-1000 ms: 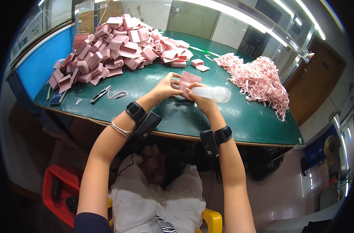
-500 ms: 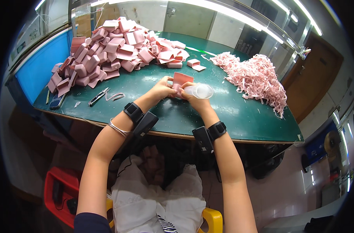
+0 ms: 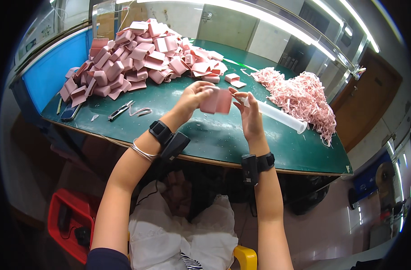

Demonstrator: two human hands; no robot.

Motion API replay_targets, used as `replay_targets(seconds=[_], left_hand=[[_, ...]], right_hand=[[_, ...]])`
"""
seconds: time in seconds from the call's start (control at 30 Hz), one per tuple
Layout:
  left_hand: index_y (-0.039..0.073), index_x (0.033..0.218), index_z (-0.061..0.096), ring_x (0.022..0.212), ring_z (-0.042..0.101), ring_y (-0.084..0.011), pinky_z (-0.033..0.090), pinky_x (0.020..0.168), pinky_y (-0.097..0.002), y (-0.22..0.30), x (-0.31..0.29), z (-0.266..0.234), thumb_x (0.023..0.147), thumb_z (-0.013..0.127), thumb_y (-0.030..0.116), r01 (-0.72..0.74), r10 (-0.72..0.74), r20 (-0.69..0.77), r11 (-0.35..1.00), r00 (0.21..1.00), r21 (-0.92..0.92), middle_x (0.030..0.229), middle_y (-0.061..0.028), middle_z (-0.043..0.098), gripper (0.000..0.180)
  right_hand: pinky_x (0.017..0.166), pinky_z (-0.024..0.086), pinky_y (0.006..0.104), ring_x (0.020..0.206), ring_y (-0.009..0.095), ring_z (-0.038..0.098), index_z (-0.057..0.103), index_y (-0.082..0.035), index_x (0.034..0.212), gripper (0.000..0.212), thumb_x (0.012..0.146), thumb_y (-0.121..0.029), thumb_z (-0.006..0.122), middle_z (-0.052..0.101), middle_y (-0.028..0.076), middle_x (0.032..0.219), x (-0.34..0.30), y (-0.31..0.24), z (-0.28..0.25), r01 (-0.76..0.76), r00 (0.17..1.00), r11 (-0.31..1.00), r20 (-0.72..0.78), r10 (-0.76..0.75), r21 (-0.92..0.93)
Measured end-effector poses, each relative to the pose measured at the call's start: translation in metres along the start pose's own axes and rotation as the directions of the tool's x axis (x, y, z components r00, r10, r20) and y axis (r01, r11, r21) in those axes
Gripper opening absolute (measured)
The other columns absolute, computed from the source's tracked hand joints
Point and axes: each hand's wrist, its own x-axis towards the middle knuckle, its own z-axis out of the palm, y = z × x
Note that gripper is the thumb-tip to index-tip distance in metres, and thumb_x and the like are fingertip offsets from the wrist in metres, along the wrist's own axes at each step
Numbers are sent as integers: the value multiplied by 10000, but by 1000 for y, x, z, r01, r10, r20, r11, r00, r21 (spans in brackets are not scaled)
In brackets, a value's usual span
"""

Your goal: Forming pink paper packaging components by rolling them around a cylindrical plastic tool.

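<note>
Over the green table (image 3: pixel 178 128), my left hand (image 3: pixel 189 101) grips a small pink case with a flap (image 3: pixel 209 101), slightly blurred. My right hand (image 3: pixel 252 118) holds a translucent white plastic syringe (image 3: pixel 281 117) between thumb and fingers. Its wide flanged end points away to the right, and its front end is hidden by my fingers. A small gap separates the case from the right fingertips. Both wrists wear black strapped devices.
A tall heap of similar pink cases (image 3: pixel 138 56) fills the back left, with one loose case (image 3: pixel 235 81) nearby. Pink trimmed strips (image 3: pixel 300 96) pile up at the right. A cutter knife (image 3: pixel 120 110), a curled strip (image 3: pixel 140 110) and a phone (image 3: pixel 70 112) lie at the left.
My hands have drawn apart. The case has turned, with its broad side now showing. The syringe has swung from end-on to lying lengthwise toward the right.
</note>
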Motion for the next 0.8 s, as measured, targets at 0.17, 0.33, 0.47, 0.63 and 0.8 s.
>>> replay_targets(seconds=[0.17,0.33,0.47,0.63,0.8], left_hand=[[5,1102,491,898,573,-119,458,792,-239,4,-7,9,796,656,150,10,-33,228,995,973,97,991,-87,601,376],[7,1079,513,896,575,-114,454,790,-233,1,-4,9,782,676,142,-22,-11,241,990,970,136,969,-83,615,365],[6,1068,529,894,577,-115,454,797,-235,2,-5,9,772,684,124,-40,19,186,993,982,114,979,-74,612,355],[7,1038,550,901,578,-116,455,804,-238,1,-5,9,767,686,113,-59,40,191,993,981,99,983,-68,611,322],[5,1023,559,905,579,-119,458,808,-244,0,-4,9,760,693,114,-88,56,186,981,981,170,976,-65,607,315]], right_hand=[[905,348,282,1054,167,500,575,-34,954,338,903,-328,414,556,159,1153,-1,-3,6,3,1000,986,-9,-5,-168],[868,377,271,965,158,539,597,-15,940,327,891,-305,453,604,122,1040,0,4,4,-71,997,992,-4,71,-107],[891,387,283,951,167,550,574,3,969,324,897,-284,441,596,118,1022,-1,3,4,-66,998,993,-2,66,-99],[874,405,277,910,155,561,594,7,925,296,887,-262,475,616,101,951,-2,3,9,-43,999,980,-7,42,-194],[844,416,256,887,131,561,614,8,886,269,872,-243,516,628,77,896,-3,1,11,10,1000,975,-19,-14,-222]])
